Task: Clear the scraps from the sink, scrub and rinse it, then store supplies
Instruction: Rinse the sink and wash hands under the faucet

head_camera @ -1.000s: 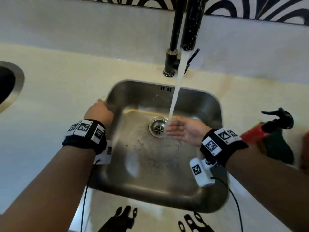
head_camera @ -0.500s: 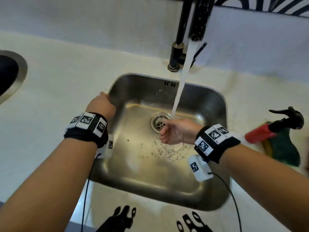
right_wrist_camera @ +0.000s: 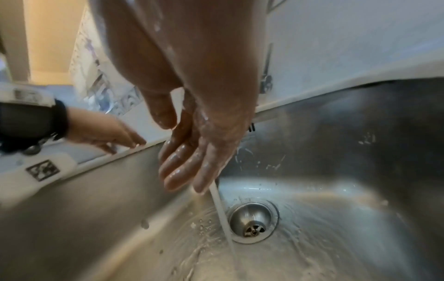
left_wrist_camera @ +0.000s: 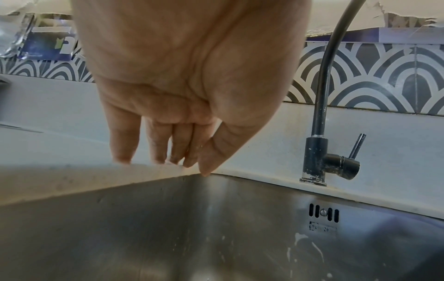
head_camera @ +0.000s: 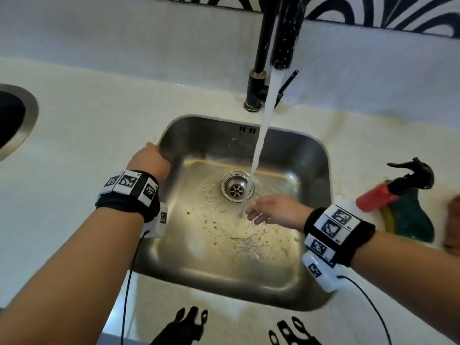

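Left hand point(head_camera: 149, 159) flat, fingers straight, resting on the counter point(head_camera: 87, 135) at the sink's point(head_camera: 313, 155) far-left corner. Right hand point(head_camera: 271, 210) wet, fingers extended and loose, holding nothing, inside the basin beside the water stream point(head_camera: 261, 135) from the black faucet point(head_camera: 258, 58). Drain point(head_camera: 236, 186) mid-basin; small scraps point(head_camera: 188, 213) on the wet floor. Red spray bottle point(head_camera: 380, 194) on the counter past the right rim.

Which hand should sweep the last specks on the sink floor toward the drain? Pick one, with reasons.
Right. The right hand is open inside the sink, beside the water stream and near the drain. The left hand rests on the sink's left rim, outside the basin.
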`<state>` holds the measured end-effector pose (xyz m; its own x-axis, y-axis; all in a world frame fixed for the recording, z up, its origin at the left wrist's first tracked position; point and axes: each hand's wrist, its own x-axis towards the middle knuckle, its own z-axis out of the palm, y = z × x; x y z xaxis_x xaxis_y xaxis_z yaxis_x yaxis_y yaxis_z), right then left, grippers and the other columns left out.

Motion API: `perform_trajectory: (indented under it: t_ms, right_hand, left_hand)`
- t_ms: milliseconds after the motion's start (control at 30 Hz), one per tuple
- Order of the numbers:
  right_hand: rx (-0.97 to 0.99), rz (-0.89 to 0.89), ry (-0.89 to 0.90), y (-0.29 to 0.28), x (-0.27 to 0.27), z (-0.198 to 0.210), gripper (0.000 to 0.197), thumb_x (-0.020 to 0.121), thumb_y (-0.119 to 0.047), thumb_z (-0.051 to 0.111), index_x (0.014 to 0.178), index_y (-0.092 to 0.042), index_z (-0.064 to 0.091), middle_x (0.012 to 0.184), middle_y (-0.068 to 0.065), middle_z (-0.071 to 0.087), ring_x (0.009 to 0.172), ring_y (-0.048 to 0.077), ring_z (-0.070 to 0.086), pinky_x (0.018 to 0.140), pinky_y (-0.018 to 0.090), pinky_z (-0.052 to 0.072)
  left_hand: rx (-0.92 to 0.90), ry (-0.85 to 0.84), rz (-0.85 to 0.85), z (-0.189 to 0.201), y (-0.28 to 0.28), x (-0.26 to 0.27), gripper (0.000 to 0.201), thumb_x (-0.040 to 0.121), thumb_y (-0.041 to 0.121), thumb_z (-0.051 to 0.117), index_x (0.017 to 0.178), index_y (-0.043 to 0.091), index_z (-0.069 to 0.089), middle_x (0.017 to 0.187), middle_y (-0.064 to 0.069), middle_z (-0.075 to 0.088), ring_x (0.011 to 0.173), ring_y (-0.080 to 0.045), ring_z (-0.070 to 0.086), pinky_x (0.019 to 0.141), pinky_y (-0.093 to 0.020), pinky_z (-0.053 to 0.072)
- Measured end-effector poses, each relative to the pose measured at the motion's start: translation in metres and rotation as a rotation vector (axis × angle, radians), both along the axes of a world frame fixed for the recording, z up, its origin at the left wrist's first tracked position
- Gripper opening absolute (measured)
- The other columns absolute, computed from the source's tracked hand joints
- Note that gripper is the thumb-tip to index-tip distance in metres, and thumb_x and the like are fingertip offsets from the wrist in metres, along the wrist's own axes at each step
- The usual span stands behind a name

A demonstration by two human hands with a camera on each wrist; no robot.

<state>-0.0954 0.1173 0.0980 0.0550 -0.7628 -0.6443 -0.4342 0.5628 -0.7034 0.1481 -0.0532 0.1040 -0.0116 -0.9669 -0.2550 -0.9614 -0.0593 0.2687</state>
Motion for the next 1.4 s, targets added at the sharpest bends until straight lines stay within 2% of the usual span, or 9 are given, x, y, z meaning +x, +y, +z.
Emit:
perform_trajectory:
  t_ms: [200,500,567,633,733,833,967,1133,1400]
  right_hand:
    - [-0.007,-0.446,-0.346,-0.026,0.003,0.01,0.036,0.101,-0.031,0.038,0.094,-0.009,0.066,0.089,0.007,0.069,0.082,0.019,0.065,0.078,0.028,0.047]
    - [0.114,-0.599,-0.679,-0.039,0.009,0.024,0.039,0.103,-0.028,0.033,0.092,-0.002,0.061,0.076,0.01,0.064,0.063,0.018,0.066,0.056,0.024,0.056]
    - [0.108,-0.524,-0.599,-0.034,0.008,0.032,0.037,0.102,-0.026,0.037,0.086,-0.004,0.061,0.075,0.009,0.064,0.064,0.018,0.065,0.058,0.026,0.055]
    - [0.057,-0.281,-0.272,-0.024,0.001,0.042,0.034,0.101,-0.026,0.04,0.089,-0.004,0.064,0.082,0.01,0.068,0.075,0.021,0.067,0.071,0.027,0.053]
    - [0.003,0.181,0.305,0.0,-0.019,0.051,0.037,0.099,-0.031,0.042,0.102,-0.005,0.069,0.1,0.009,0.071,0.094,0.023,0.067,0.086,0.03,0.05]
    - [0.04,0.396,0.551,0.028,-0.037,0.057,0.042,0.099,-0.037,0.039,0.104,-0.006,0.067,0.105,0.01,0.069,0.096,0.023,0.062,0.087,0.029,0.045]
    - [-0.046,0.21,0.544,0.045,-0.055,0.073,0.035,0.098,-0.037,0.042,0.107,-0.014,0.066,0.098,-0.001,0.061,0.092,0.015,0.054,0.08,0.024,0.036]
    - [-0.115,0.05,0.493,0.051,-0.069,0.082,0.035,0.099,-0.031,0.044,0.118,-0.011,0.064,0.119,0.005,0.064,0.1,0.014,0.055,0.089,0.024,0.038]
    - [-0.232,-0.17,0.397,0.062,-0.091,0.086,0.032,0.097,-0.028,0.048,0.116,-0.01,0.067,0.117,0.006,0.066,0.112,0.019,0.058,0.097,0.029,0.041]
  left_hand:
    - [0.018,0.038,0.006,0.001,0.004,-0.001,0.045,0.085,0.008,0.048,0.13,0.001,0.045,0.126,-0.023,0.055,0.118,-0.037,0.052,0.097,-0.04,0.042]
    - [-0.024,0.239,-0.02,0.013,0.013,-0.008,0.048,0.09,0.009,0.05,0.138,0.011,0.047,0.141,-0.013,0.049,0.129,-0.03,0.046,0.109,-0.037,0.034]
    - [-0.02,0.291,-0.082,0.012,0.018,-0.015,0.04,0.091,0.012,0.053,0.13,0.01,0.056,0.134,-0.012,0.056,0.124,-0.028,0.051,0.105,-0.034,0.036]
    - [0.058,0.349,-0.131,0.008,0.024,-0.027,0.029,0.092,0.018,0.054,0.119,0.01,0.063,0.122,-0.011,0.063,0.112,-0.027,0.059,0.095,-0.032,0.043]
    - [0.374,0.664,-0.003,0.006,0.042,-0.056,0.016,0.096,0.022,0.051,0.1,0.011,0.062,0.103,-0.011,0.064,0.083,-0.02,0.064,0.072,-0.029,0.047]
    - [0.631,0.895,0.118,0.007,0.063,-0.085,0.023,0.099,0.023,0.044,0.1,0.006,0.058,0.091,-0.012,0.062,0.077,-0.02,0.062,0.07,-0.03,0.048]
    - [0.842,1.087,0.169,0.004,0.079,-0.114,0.034,0.102,0.028,0.036,0.097,0.003,0.058,0.098,-0.016,0.067,0.087,-0.024,0.065,0.079,-0.033,0.051]
    - [0.858,1.159,0.239,0.002,0.088,-0.141,0.043,0.104,0.028,0.027,0.088,0.003,0.058,0.09,-0.014,0.064,0.082,-0.024,0.062,0.084,-0.031,0.048]
    - [1.067,0.797,-0.169,0.005,0.158,-0.211,0.031,0.101,0.032,0.036,0.093,0.011,0.059,0.086,-0.004,0.065,0.071,-0.012,0.064,0.063,-0.024,0.041]
